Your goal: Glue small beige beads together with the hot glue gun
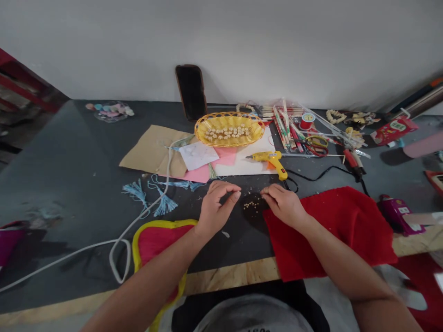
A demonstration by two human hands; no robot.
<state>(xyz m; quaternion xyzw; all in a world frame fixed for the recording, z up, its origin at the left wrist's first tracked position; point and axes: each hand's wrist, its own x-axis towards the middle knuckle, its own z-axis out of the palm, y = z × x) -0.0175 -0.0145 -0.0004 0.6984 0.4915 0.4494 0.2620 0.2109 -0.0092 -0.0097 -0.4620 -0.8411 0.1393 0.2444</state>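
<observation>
Both hands are raised over the dark table, fingertips facing each other across a short gap. My left hand (218,205) has thumb and forefinger brought near each other; anything between them is too small to see. My right hand (282,203) is pinched closed, its fingertips at the edge of a scatter of small pale beads (252,204); what it holds, if anything, cannot be made out. Beyond the hands, a yellow glue gun (272,161) lies on white paper. A yellow woven basket (229,121) behind it holds many small pale pieces.
Red cloth (332,221) lies under my right forearm. Blue tassels (166,203) and a white cord (129,235) are at left. A phone (191,92) leans on the wall. Scissors (316,144), a thread spool (307,121) and wrapped sticks (285,124) lie back right.
</observation>
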